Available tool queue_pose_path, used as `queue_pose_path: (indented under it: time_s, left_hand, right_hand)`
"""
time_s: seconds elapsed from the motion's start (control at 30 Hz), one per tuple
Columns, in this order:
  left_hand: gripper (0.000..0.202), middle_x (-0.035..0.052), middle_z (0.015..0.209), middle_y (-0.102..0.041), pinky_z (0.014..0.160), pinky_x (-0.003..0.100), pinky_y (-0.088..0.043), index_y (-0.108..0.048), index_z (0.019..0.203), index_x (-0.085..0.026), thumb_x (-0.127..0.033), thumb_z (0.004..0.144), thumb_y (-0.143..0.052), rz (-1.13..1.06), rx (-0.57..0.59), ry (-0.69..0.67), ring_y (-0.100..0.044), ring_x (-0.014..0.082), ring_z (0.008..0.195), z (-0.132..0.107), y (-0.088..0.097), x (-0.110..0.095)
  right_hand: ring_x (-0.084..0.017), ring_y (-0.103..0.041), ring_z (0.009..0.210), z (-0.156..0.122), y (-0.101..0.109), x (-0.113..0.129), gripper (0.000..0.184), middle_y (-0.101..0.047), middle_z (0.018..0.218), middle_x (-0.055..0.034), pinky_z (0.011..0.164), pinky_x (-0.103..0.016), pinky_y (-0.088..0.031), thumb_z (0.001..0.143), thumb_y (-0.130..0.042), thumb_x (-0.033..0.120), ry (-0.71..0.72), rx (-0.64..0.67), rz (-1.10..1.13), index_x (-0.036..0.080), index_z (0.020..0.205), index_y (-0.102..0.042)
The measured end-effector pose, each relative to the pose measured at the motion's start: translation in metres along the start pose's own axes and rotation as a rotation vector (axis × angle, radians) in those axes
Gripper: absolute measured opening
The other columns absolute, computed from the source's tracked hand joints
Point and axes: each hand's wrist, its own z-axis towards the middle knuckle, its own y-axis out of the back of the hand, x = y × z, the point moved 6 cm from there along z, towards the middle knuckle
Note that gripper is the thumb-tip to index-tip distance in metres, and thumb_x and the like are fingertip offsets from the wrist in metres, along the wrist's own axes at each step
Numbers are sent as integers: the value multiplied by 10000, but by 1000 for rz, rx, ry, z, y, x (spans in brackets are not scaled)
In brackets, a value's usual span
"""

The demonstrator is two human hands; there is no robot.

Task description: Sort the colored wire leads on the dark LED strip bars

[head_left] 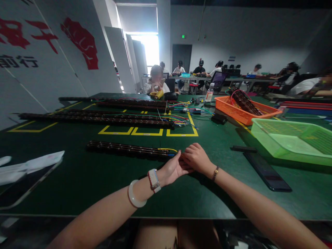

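Note:
A black-wrapped wire harness lies lengthwise in front of me. A yellow wire and a blue wire run from its right end to my hands. My left hand is closed at that end, its thumb upright against the wires. My right hand meets it from the right, fingers curled into a pinch over the same wire ends. The fingers hide the tips of the wires, so I cannot see how they are held.
Longer harnesses with coloured wire ends lie across the green table. An orange basket holds a harness; a green basket and a phone are at right. A bottle stands behind. A person sits opposite.

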Motion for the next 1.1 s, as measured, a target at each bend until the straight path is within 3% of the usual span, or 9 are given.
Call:
queue_pose_path:
  time_s: [0.1,0.3,0.6,0.7,0.97,1.1]
  left_hand:
    - [352,55,759,-618,855,357,-444,-543,849,-147,-462,899,-394,-60,-67,-42,-604,152,778,2,5,1]
    - [302,51,854,-627,839,333,-454,-521,785,-164,-422,902,-416,-128,-53,-23,-598,155,858,6,8,3]
    - [282,74,944,-620,909,328,-413,-563,890,-137,-366,920,-401,-216,-19,16,-575,147,915,5,8,-1]
    - [248,74,989,-612,923,324,-400,-575,904,-139,-327,921,-412,-250,-46,32,-557,146,955,2,9,-2]
    - [271,79,956,-626,902,338,-400,-590,911,-144,-382,893,-463,-241,-28,41,-571,158,910,4,11,1]
    - [325,91,980,-622,888,343,-402,-583,955,-144,-432,889,-445,-220,-21,39,-570,172,928,4,11,1]
  right_hand:
    - [-187,-458,724,-2,0,13,153,-585,768,-64,747,-345,-333,873,-493,153,71,16,-92,153,839,-642]
    - [-200,-483,716,-6,-1,28,217,-591,827,-95,729,-354,-407,834,-473,59,207,-20,-156,84,968,-642]
    - [-212,-532,910,-13,-3,18,228,-603,1033,-108,909,-405,-411,892,-436,163,155,28,14,134,1024,-620]
    - [-205,-538,919,-14,2,10,258,-615,1008,-94,920,-412,-411,905,-428,207,105,6,73,148,1104,-581]
    - [-197,-537,840,-18,10,8,157,-609,879,-68,904,-422,-413,877,-469,218,105,-24,47,200,884,-625]
    - [-189,-518,786,-17,5,6,142,-582,803,-58,854,-397,-416,860,-489,225,37,32,92,196,802,-615]
